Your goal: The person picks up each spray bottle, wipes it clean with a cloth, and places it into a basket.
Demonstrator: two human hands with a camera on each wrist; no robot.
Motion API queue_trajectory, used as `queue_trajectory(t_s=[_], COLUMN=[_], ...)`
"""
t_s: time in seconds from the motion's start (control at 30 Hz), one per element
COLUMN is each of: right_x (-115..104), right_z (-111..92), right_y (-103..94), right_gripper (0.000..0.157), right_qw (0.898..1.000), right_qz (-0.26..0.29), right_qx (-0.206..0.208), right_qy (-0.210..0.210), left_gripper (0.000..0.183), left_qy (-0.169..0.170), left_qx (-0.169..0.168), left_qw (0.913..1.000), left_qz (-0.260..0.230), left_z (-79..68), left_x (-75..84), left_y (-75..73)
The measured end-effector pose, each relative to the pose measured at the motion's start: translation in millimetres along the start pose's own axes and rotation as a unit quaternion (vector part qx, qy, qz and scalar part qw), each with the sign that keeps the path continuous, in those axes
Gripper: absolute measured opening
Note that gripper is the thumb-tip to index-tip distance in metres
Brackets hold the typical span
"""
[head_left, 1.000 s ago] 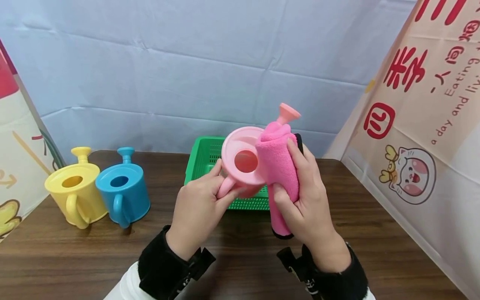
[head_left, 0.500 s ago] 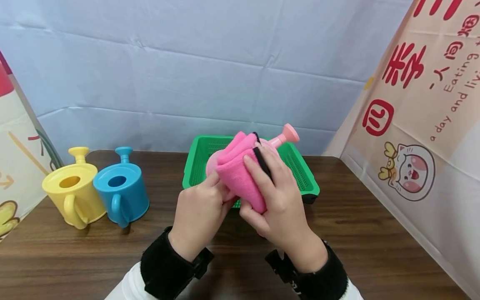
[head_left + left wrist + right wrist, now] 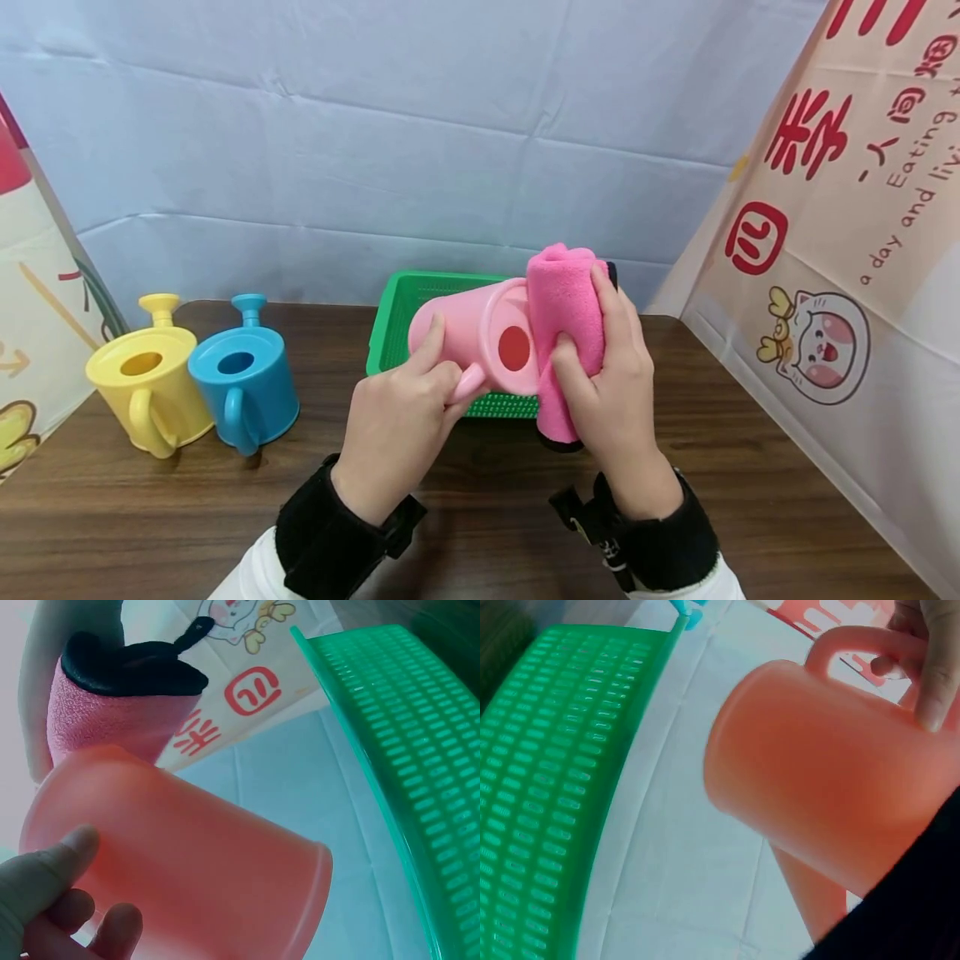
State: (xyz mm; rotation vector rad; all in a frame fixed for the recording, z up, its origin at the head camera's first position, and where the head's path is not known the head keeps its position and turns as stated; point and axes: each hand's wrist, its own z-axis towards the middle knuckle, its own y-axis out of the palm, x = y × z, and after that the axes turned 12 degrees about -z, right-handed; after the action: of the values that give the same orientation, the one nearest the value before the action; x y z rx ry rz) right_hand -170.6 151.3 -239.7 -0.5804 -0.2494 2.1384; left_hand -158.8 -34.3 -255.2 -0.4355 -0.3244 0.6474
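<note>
A pink watering can [image 3: 457, 325] is tipped on its side above the green basket [image 3: 393, 321], its top opening turned to the right. My left hand [image 3: 408, 408] grips its handle, with the thumb along the can's body. In my right hand [image 3: 611, 379] a folded pink cloth [image 3: 566, 317] with black edging is held against the can's top end. The cloth hides the can's spout in the head view. The left wrist view shows the can's smooth side [image 3: 187, 862] with the cloth [image 3: 124, 724] beyond it. In the right wrist view, fingers [image 3: 937, 682] hold the handle.
A yellow watering can [image 3: 153, 383] and a blue one [image 3: 247, 383] stand side by side at the left of the brown wooden table [image 3: 480, 517]. Pale blue cloth [image 3: 375, 150] hangs behind. A printed cloth [image 3: 817, 275] slants along the right side.
The pink can has been turned from roughly upright onto its side. The right hand moved the cloth left across the can, then back right to its top end.
</note>
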Motion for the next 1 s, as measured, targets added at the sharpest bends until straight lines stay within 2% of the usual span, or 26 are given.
queue_trajectory(t_s=[0.13,0.23,0.4,0.53,0.63,0.8,0.87,0.9,1.0], right_x=[0.4,-3.2,-14.7,-21.5,-24.6,-32.8,-35.6,-36.4,-34.4], right_z=[0.8,1.5,-1.9,-8.0,-8.3,-4.3,-3.4,-3.2,-2.6], right_y=[-0.9,0.3,5.6,8.4,8.1,7.0,7.0,7.1,8.1], right_gripper=[0.061,0.060,0.059,0.061,0.061,0.053,0.050,0.049,0.052], right_qw=[0.998,0.994,0.985,0.981,0.978,0.959,0.956,0.958,0.970], right_qz=[0.035,0.058,0.048,0.022,0.027,0.063,0.062,0.058,0.057], right_qx=[-0.050,-0.082,-0.047,-0.020,-0.011,0.016,0.024,0.025,0.025], right_qy=[0.002,-0.046,-0.156,-0.191,-0.206,-0.274,-0.285,-0.281,-0.236], left_gripper=[0.041,0.041,0.039,0.035,0.028,0.028,0.028,0.028,0.027], left_qy=[0.015,0.019,0.010,0.003,0.005,-0.005,-0.009,-0.008,0.012], left_qx=[-0.001,-0.004,-0.018,-0.034,-0.040,-0.044,-0.047,-0.048,-0.037], left_qw=[0.9999,0.9998,0.9998,0.9994,0.9992,0.9989,0.9987,0.9987,0.9992], left_qz=[-0.001,0.003,0.006,0.004,0.003,-0.011,-0.015,-0.015,-0.009], left_z=[0.2,0.6,-0.7,-3.2,-3.9,-4.8,-5.0,-4.9,-3.3], left_x=[0.2,0.0,-0.5,-0.8,-1.7,-4.1,-4.4,-4.3,-3.3], left_y=[0.4,0.0,-2.2,-2.2,-1.0,-0.2,0.2,0.5,1.8])
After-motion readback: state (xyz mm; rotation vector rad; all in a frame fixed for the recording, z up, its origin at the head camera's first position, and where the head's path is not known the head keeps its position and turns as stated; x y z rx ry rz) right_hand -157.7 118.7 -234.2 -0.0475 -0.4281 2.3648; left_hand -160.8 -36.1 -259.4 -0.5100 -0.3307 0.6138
